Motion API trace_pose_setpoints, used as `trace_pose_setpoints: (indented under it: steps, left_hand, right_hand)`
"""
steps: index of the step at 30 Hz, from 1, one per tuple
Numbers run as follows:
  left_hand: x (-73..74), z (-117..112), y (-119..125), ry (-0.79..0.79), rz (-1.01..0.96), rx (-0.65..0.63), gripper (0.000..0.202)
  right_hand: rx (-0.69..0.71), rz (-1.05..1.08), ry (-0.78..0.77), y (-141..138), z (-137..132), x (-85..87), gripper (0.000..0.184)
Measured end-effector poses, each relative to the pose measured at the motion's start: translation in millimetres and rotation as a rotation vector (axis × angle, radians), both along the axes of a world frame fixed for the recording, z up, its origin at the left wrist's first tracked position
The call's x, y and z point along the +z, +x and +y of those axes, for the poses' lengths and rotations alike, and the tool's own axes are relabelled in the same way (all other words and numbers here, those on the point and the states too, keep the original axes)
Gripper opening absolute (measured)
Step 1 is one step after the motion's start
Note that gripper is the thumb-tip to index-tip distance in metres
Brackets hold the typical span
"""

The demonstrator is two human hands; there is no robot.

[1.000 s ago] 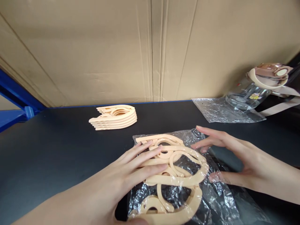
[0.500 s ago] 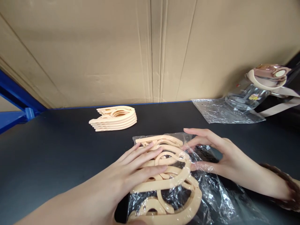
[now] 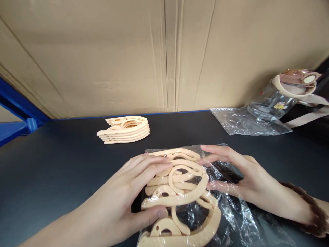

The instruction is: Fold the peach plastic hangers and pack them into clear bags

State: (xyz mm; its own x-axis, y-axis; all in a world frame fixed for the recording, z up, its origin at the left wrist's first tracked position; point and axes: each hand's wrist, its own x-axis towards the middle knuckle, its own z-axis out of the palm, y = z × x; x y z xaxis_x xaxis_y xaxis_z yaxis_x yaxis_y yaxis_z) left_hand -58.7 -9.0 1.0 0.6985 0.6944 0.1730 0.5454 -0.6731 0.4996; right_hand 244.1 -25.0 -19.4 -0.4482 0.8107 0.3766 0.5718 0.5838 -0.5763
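Observation:
A clear plastic bag (image 3: 232,214) lies in front of me on the black tabletop. Inside it are several beige plastic folding hangers (image 3: 190,199), overlapping one another. My left hand (image 3: 133,188) rests over the bag's left side, its fingers stretched across the upper hangers and its thumb apart, lower down. On the other side, my right hand (image 3: 239,168) has its fingers and thumb spread, with the tips touching the plastic by the hangers' rounded ends. Behind the bag to the left sits a neat stack of beige folding hangers (image 3: 125,130), with neither hand on it.
At the back right, a clear bottle (image 3: 273,103) with a brown lid and a strap stands on a flat plastic bag (image 3: 233,120). A cardboard wall (image 3: 108,61) closes off the back of the black table (image 3: 64,161). A blue metal frame (image 3: 17,106) is at the left.
My left hand has drawn back leftward over the bag, uncovering more of the hangers, and its thumb now shows. My right hand has shifted slightly; its fingers are lower and still at the bag.

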Motion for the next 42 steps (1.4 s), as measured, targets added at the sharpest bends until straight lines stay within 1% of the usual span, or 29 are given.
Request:
trace_pose_setpoints:
  steps: [5,8,11,13,15,19,22,25,27,29,31,33,36,38,41,42]
  left_hand:
    - [0.9,-1,3,-0.066,-0.043,0.018,0.049]
    - [1.1,-1,2,-0.055,-0.054,0.009,0.054]
    - [0.6,-1,1,-0.061,-0.061,-0.013,0.06]
    - [-0.3,-1,0,-0.065,-0.064,-0.024,0.058]
    - [-1.5,-1,0,-0.05,-0.06,-0.018,0.054]
    - [-2.2,-1,0,-0.012,-0.028,-0.003,0.055]
    - [1.1,0,0,0.016,0.042,-0.053,0.051]
    - [6.2,0,-1,0.057,0.14,-0.102,0.049]
    - [9.8,0,-2,0.085,0.161,-0.115,0.051]
    - [13.8,-2,1,0.096,0.155,-0.125,0.053]
    - [18.2,-5,7,0.079,0.161,-0.131,0.059]
    - [22.5,-11,18,0.058,0.189,-0.149,0.064]
    - [23.5,-21,37,0.104,0.246,-0.186,0.063]
    - [17.3,-26,46,0.184,0.284,-0.198,0.063]
    - [-0.5,-29,53,0.341,0.256,-0.173,0.07]
    - [-6.9,-28,53,0.371,0.24,-0.19,0.073]
  right_hand:
    - [-0.035,-0.002,0.01,-1,-1,1.3,0.064]
    - [-0.031,0.0,0.015,-1,-2,2.8,0.064]
    - [-0.005,-0.002,-0.003,-2,-2,4.5,0.072]
    - [0.003,-0.01,-0.018,-2,-3,5.0,0.073]
    - [-0.005,-0.023,-0.029,-3,-4,4.7,0.069]
    - [-0.031,-0.016,-0.043,-6,-5,4.5,0.06]
    - [-0.015,-0.008,-0.044,-6,-6,7.9,0.061]
    - [-0.001,-0.078,-0.039,2,-3,15.3,0.061]
    - [-0.036,-0.16,-0.039,15,1,19.7,0.052]
    - [-0.152,-0.244,-0.026,31,4,20.8,0.045]
    - [-0.287,-0.292,0.0,46,7,17.8,0.05]
    - [-0.339,-0.282,-0.06,55,9,12.4,0.058]
    - [-0.328,-0.137,-0.238,54,10,5.1,0.062]
    - [-0.299,0.012,-0.371,47,10,3.0,0.063]
    - [-0.248,0.193,-0.53,40,12,3.9,0.066]
    - [-0.234,0.23,-0.564,39,14,5.2,0.065]
